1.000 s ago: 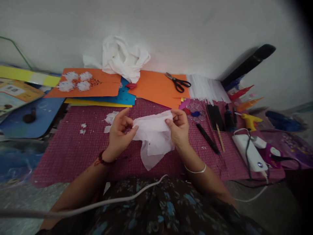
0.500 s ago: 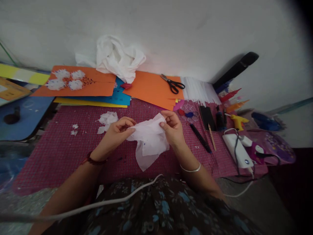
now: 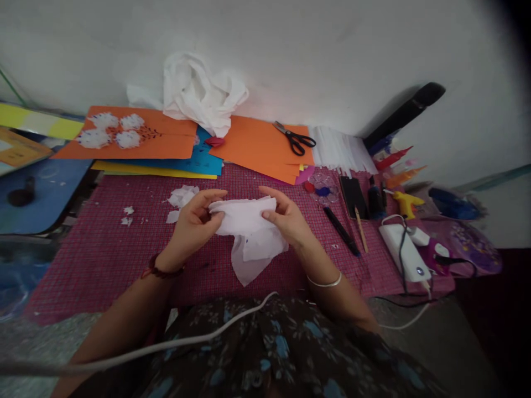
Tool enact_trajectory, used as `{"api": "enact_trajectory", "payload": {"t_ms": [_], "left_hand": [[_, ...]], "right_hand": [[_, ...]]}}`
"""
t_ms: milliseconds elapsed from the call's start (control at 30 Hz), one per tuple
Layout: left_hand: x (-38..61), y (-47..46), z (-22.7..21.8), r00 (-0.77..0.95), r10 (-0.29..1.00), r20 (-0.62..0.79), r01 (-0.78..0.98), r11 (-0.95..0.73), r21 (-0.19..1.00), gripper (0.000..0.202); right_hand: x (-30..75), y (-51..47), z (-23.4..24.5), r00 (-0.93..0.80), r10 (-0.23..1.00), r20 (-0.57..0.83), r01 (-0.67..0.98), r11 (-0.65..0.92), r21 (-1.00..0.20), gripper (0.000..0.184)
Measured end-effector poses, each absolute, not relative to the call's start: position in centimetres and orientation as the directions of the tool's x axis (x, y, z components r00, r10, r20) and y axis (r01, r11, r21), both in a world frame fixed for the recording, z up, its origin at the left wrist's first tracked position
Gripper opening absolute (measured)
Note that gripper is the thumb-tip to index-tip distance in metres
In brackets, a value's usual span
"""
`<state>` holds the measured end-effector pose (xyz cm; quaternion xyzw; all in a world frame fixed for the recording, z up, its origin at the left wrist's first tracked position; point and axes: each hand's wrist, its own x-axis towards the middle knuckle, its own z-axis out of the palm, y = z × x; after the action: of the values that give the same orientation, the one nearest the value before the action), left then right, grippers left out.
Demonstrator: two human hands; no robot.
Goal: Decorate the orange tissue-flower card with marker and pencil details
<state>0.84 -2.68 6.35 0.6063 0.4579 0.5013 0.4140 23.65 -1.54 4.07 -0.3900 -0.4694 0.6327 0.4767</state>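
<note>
Both of my hands hold a thin white tissue paper over the pink checked cloth. My left hand pinches its left end with fingers and thumb closed on the sheet. My right hand grips the right end, fingers curled over the top edge. The paper is bunched between the hands and a loose flap hangs down toward me. Small white paper scraps lie just beyond my left hand.
Orange card sheets with black scissors lie at the back, beside a crumpled white cloth. Another orange sheet carries white paper flowers. To the right are a black pen, a glue gun, a white power bank and cables.
My hands have gathered the tissue paper's top edge into a tighter fold and shifted slightly left; the camera view has also moved a little.
</note>
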Motion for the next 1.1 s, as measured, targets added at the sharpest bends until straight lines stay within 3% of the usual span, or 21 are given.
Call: {"api": "enact_trajectory", "payload": {"t_ms": [167, 500, 633, 733, 900, 1100], "left_hand": [[0.8, -2.8, 6.4, 0.070, 0.972, 0.225, 0.189, -0.234, 0.954, 0.039], [0.9, -3.1, 6.3, 0.028, 0.978, 0.206, 0.258, -0.206, 0.944, 0.033], [0.9, -2.9, 6.1, 0.050, 0.985, 0.164, 0.223, -0.171, 0.960, 0.019], [0.7, -2.6, 5.7, 0.097, 0.989, 0.109, 0.251, -0.130, 0.959, 0.023], [0.2, -2.0, 5.1, 0.144, 0.979, 0.146, 0.304, -0.184, 0.935, 0.036], [0.5, -1.8, 6.4, 0.346, 0.897, 0.274, 0.246, -0.368, 0.897, 0.041]], "right_hand": [[23.6, -1.6, 3.9, -0.229, 0.972, -0.060, -0.234, -0.115, -0.965, 0.039], [23.6, -1.5, 3.8, -0.092, 0.996, -0.015, -0.093, -0.023, -0.995, 0.039], [23.4, -1.7, 3.9, 0.030, 0.995, 0.097, 0.017, 0.096, -0.995, 0.036], [23.5, -1.8, 4.0, 0.090, 0.973, 0.211, 0.177, 0.193, -0.965, 0.025], [24.3, -1.8, 5.0, -0.071, 0.948, 0.309, 0.334, 0.315, -0.888, 0.011], [23.7, -1.7, 8.3, -0.365, 0.889, 0.277, 0.469, 0.433, -0.770, 0.012]]}}
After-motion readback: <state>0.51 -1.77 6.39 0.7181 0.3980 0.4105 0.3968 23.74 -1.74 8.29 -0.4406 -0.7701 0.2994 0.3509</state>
